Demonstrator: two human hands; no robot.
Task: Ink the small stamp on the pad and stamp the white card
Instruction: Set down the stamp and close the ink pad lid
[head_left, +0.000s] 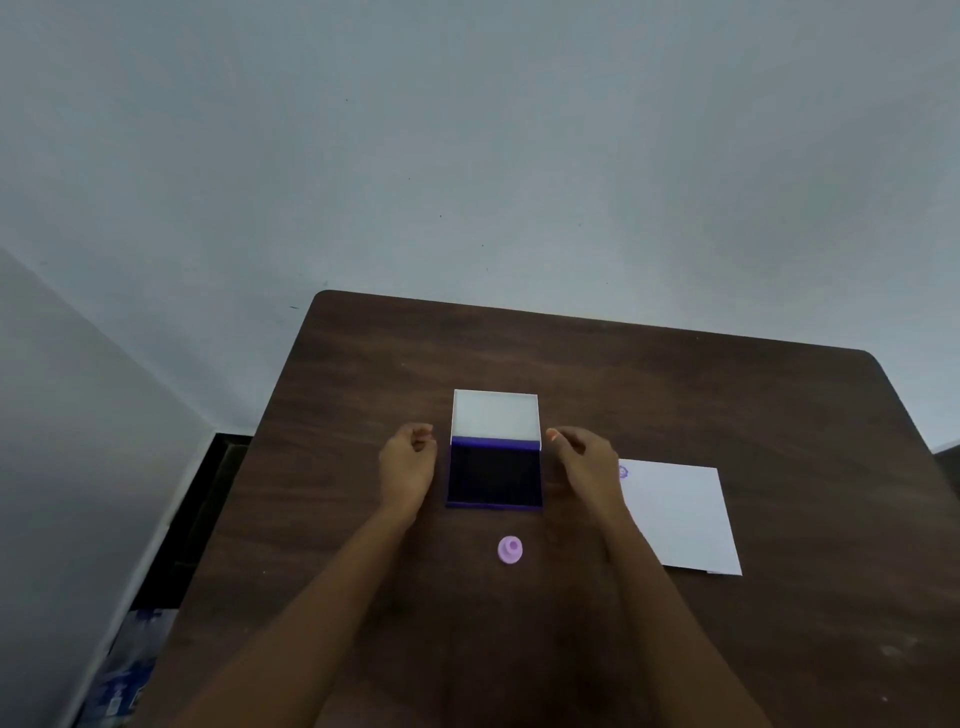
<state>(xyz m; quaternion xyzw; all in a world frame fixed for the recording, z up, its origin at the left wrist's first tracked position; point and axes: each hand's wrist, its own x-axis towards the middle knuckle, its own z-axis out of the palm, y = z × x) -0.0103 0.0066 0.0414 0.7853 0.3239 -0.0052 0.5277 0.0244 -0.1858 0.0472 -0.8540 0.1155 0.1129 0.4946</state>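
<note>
An ink pad (494, 475) lies open in the middle of the dark wooden table (727, 395), its dark purple pad facing up and its white lid (494, 414) folded back behind it. A small lilac round stamp (510, 550) stands on the table just in front of the pad, untouched. To the right lies the white card (680, 519), with a small purple stamp mark (623, 472) in its far left corner. My left hand (408, 465) hovers beside the pad's left edge, fingers curled, holding nothing. My right hand (584, 462) hovers beside the pad's right edge, also holding nothing.
The table stands against a plain grey wall. A dark gap with packaged items (124, 670) lies beyond the table's left edge. My right forearm covers part of the card's left edge.
</note>
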